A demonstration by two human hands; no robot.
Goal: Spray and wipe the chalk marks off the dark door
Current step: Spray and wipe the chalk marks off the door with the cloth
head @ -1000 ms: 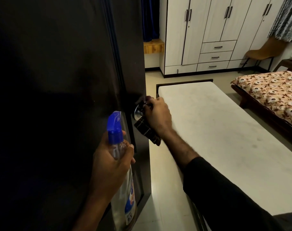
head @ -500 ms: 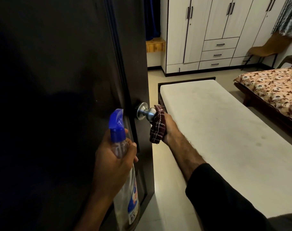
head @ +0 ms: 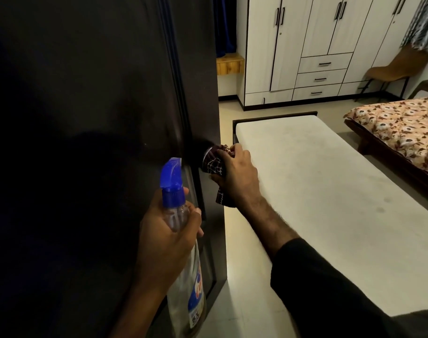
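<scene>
The dark door (head: 91, 118) fills the left half of the view, its edge toward the room. No chalk marks show on its shadowed face. My left hand (head: 166, 237) grips a clear spray bottle (head: 183, 240) with a blue trigger head, held upright close to the door. My right hand (head: 237, 174) holds a dark checked cloth (head: 214, 167) wrapped over the door knob, which is almost fully hidden under the cloth.
A long white cushioned bench (head: 330, 203) stands just right of the door edge, leaving a narrow strip of floor (head: 239, 276). A bed with a flowered cover (head: 403, 125) is at the right. White wardrobes (head: 318, 45) and a tan chair (head: 393, 69) line the far wall.
Half a second ago the metal knob was bare with the cloth beside it. My right hand has since moved the cloth back over the knob. The left hand has barely moved.
</scene>
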